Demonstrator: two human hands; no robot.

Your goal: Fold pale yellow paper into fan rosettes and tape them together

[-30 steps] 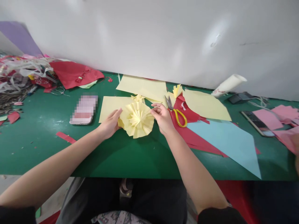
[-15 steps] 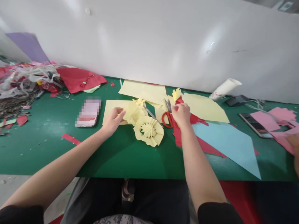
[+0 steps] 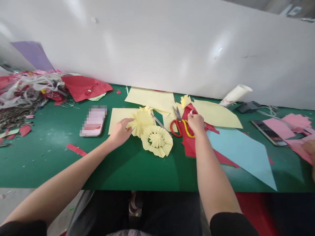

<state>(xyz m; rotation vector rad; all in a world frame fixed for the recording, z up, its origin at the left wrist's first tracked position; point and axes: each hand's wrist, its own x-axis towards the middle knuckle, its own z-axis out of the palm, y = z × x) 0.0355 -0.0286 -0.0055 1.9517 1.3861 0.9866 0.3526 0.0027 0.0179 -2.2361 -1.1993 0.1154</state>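
Observation:
My left hand [image 3: 121, 131] is closed at the left edge of a pleated yellow paper [image 3: 142, 122], which fans out above the table. Just in front of that lies a ruffled yellow paper ring [image 3: 157, 141] with a smaller spiky rosette in its middle. My right hand [image 3: 197, 123] is closed on a small white ring-like thing that shows above the fingers; its kind is unclear. Beside this hand rest scissors [image 3: 179, 122] with one red and one yellow handle, blades pointing away. A thin metal blade or tool [image 3: 159, 122] lies between the yellow papers.
Red paper [image 3: 189, 147] and a light blue sheet [image 3: 242, 152] lie at right. A phone [image 3: 94, 122] sits left; another phone [image 3: 267, 131] and pink paper [image 3: 297, 121] are near another person's hand [image 3: 310, 149]. Tangled ribbons and wire [image 3: 29, 90] heap up far left.
My right hand has shifted slightly right, uncovering the yellow scissor handle, and a white thing now shows at its fingers. My left hand has lowered a little with the pleated paper.

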